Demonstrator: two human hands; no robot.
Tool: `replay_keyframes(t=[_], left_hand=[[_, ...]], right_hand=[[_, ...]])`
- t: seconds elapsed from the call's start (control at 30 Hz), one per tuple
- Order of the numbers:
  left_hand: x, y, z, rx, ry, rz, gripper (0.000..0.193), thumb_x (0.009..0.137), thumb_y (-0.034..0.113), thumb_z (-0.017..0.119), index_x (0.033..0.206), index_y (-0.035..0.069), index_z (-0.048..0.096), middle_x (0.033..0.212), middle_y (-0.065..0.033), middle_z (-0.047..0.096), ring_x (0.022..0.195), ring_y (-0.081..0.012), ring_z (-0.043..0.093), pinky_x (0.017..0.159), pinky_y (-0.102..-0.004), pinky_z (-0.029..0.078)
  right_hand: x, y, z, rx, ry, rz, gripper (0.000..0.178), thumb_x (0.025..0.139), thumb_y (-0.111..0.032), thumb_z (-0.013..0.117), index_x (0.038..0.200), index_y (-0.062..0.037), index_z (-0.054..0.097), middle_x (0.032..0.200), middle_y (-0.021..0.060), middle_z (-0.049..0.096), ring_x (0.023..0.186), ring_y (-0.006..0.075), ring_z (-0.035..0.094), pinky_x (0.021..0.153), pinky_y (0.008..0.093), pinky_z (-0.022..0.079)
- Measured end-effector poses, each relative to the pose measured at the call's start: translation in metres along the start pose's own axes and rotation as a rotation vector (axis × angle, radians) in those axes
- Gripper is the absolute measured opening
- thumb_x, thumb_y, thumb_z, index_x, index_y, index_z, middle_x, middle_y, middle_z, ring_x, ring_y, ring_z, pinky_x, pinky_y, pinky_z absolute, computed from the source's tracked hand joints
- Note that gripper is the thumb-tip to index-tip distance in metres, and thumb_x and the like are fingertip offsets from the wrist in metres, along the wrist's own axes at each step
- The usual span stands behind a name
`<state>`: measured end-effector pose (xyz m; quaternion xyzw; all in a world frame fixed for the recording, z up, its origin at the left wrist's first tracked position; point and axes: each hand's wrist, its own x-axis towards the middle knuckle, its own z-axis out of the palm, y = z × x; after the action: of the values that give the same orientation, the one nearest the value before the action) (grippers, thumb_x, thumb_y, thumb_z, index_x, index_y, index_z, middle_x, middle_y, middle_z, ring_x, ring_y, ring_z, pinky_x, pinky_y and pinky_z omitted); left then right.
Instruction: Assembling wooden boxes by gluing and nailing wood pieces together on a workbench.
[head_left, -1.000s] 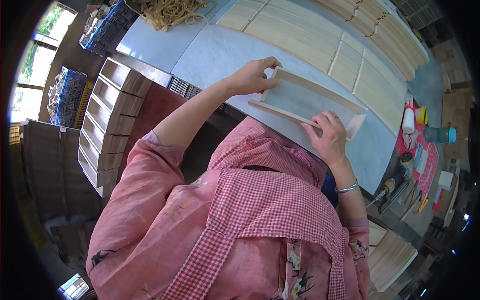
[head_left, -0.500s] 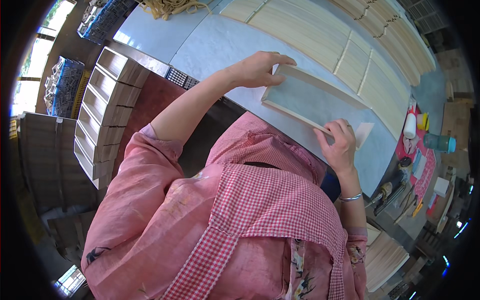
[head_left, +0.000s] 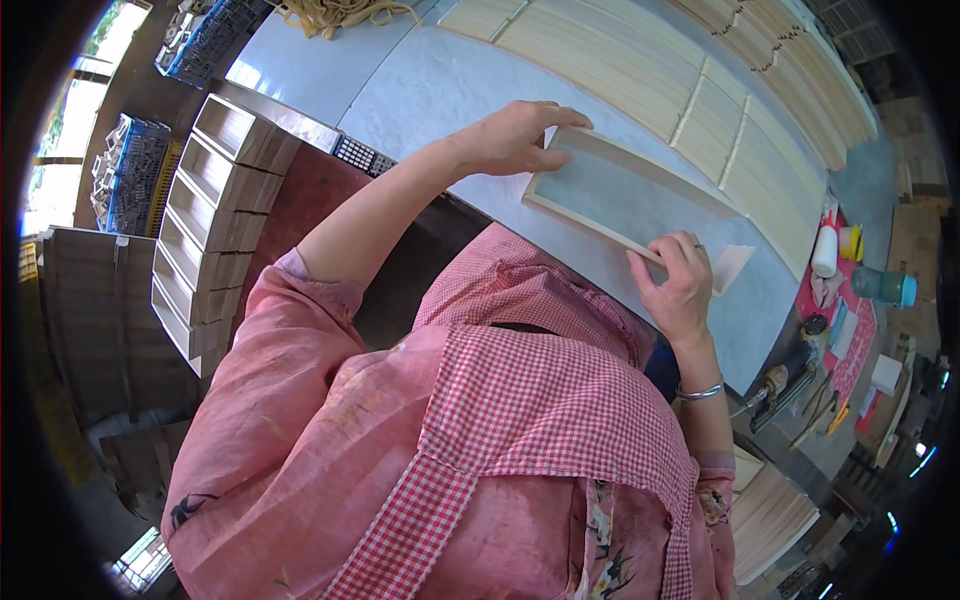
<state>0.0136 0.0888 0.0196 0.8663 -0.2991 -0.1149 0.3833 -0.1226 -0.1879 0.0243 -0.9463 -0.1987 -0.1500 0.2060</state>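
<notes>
Facing a pale grey marbled tabletop [head_left: 430,105], with rows of flat pale wooden boards [head_left: 605,80] farther across. Holding a long, shallow, pale wooden rectangular frame [head_left: 590,231] near the closest table edge. Clamping its far left corner with the left hand [head_left: 522,138]; pinching its near wall, toward the right end, with the right hand [head_left: 680,285], just beside a small rectangular wooden piece [head_left: 734,268].

Marbled tabletop [head_left: 400,110]: pale boards [head_left: 590,65] along far side, tan bands [head_left: 328,14] heaped far left, wooden frame pieces [head_left: 655,171] near edge.
</notes>
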Motion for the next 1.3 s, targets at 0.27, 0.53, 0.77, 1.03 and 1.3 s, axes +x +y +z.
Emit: replay_keyframes(t=[0.27,0.53,0.77,1.03,1.3], left_hand=[[-0.001,0.006,-0.008,-0.29,-0.109,-0.195,0.065,0.085,0.023,0.078,0.142,0.006,0.053,0.121,-0.016,0.064,0.075,-0.0187,0.061,0.07,-0.0313,0.051],[-0.043,-0.011,-0.021,-0.357,-0.219,-0.183,0.116,0.063,0.007,0.093,0.157,0.005,0.025,0.142,-0.0159,0.049,0.079,-0.0179,0.058,0.075,-0.0304,0.052],[-0.025,-0.005,-0.011,-0.235,-0.273,-0.103,0.122,0.062,0.001,0.09,0.16,0.009,0.018,0.13,-0.0182,0.055,0.08,-0.02,0.06,0.078,-0.0319,0.055],[-0.027,-0.005,-0.011,-0.214,-0.285,-0.151,0.12,0.063,-0.003,0.087,0.16,0.009,0.018,0.116,-0.0183,0.06,0.081,-0.0211,0.061,0.078,-0.0327,0.056],[-0.029,-0.008,-0.011,-0.241,-0.263,-0.148,0.117,0.064,-0.002,0.087,0.16,0.009,0.02,0.118,-0.0191,0.061,0.083,-0.0226,0.063,0.077,-0.034,0.056]], right_hand=[[-0.001,-0.001,-0.011,0.095,0.015,0.044,0.05,0.072,-0.016,0.084,0.115,-0.0041,0.062,0.107,0.0093,0.06,0.095,0.0273,0.058,0.086,0.0358,0.049],[-0.065,0.063,-0.059,0.208,0.153,0.48,0.097,0.067,-0.019,0.09,0.147,-0.0013,0.039,0.137,0.0167,0.052,0.116,0.0312,0.055,0.103,0.0389,0.046],[-0.056,0.103,-0.049,0.257,-0.083,0.511,0.116,0.059,-0.017,0.095,0.155,-0.0017,0.031,0.143,0.0182,0.052,0.107,0.028,0.058,0.094,0.0347,0.048],[-0.03,0.113,-0.065,0.41,-0.209,0.595,0.115,0.058,-0.015,0.094,0.155,-0.005,0.033,0.142,0.0147,0.054,0.099,0.0269,0.06,0.09,0.0345,0.051],[-0.022,0.115,-0.069,0.415,-0.326,0.595,0.115,0.059,-0.014,0.094,0.155,-0.0054,0.032,0.138,0.0147,0.059,0.095,0.0263,0.062,0.087,0.0344,0.053]])
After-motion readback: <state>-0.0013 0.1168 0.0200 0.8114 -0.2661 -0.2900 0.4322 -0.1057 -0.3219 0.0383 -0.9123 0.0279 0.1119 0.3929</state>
